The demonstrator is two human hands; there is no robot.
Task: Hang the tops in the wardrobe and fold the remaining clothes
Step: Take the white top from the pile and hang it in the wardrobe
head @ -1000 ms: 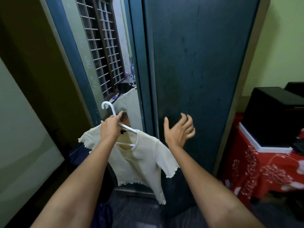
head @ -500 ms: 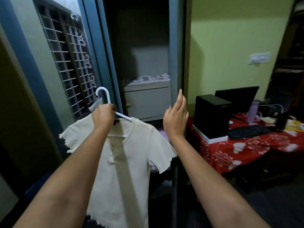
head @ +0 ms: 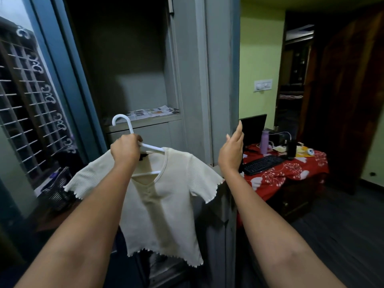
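Before the open wardrobe (head: 133,80), the left hand (head: 125,151) grips a white hanger (head: 133,134) just below its hook, a cream top (head: 166,196) hanging from it. To its right, the right hand (head: 231,153) has straight fingers (head: 239,129) against the door (head: 222,80) edge. This looks like the hanging step; next, the hook must be lifted into the wardrobe, whose rail is out of view.

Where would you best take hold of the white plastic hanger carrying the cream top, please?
Grip the white plastic hanger at its neck, just below the hook, coming from the near side as the left hand does. That leaves the hook free and the cream short-sleeved top hanging level.
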